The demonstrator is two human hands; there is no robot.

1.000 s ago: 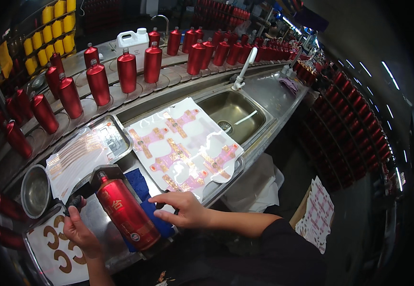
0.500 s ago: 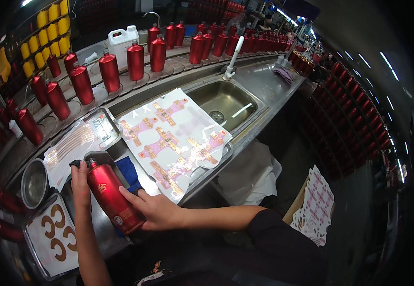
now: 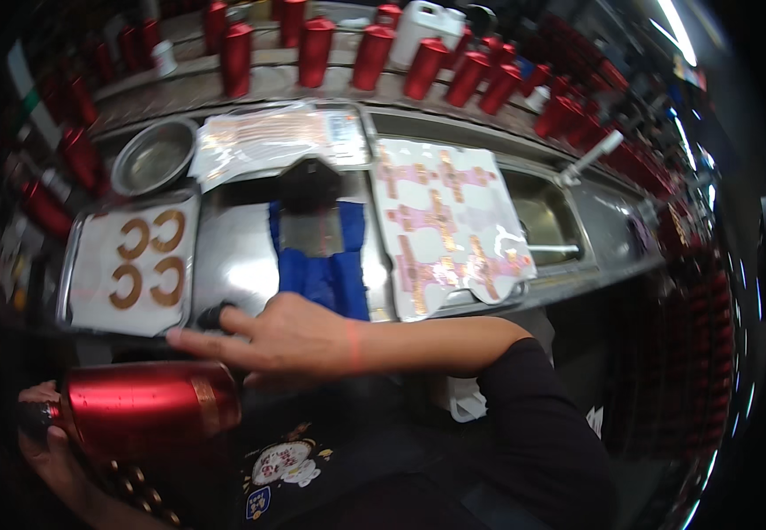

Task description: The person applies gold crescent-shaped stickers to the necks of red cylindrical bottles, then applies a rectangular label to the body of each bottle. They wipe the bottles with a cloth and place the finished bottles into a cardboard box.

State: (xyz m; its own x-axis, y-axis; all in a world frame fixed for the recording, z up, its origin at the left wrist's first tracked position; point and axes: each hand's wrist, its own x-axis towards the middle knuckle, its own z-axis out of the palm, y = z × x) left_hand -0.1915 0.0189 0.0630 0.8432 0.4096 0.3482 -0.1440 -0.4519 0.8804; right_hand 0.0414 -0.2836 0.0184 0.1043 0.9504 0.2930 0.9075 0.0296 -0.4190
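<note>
My left hand (image 3: pixel 52 446), at the lower left, grips the neck end of a glossy red bottle (image 3: pixel 149 406). The bottle lies sideways in front of my body, base toward the right, with water drops and a gold mark on it. Above its base end, my right hand (image 3: pixel 290 340) has its fingers stretched apart and holds nothing; a dark cover sits on one fingertip. Those fingers point toward a tray (image 3: pixel 65 300) bearing a white sheet with gold C-shaped decals (image 3: pixel 168 281). A dark bottle rest (image 3: pixel 309 190) on a blue cloth (image 3: pixel 325 278) stands beyond my right hand.
Pink-and-gold decal sheets (image 3: pixel 418 208) lie right of the cloth, beside a sink (image 3: pixel 546 212) with a white tap (image 3: pixel 590 159). A metal bowl (image 3: pixel 158 159) and a tray of striped sheets (image 3: pixel 259 137) stand behind. Red bottles (image 3: pixel 316 53) line the conveyor.
The bottle has come off the rest and turned sideways toward my body at the lower left. My right hand has let go of it and moved left. The view has turned left.
</note>
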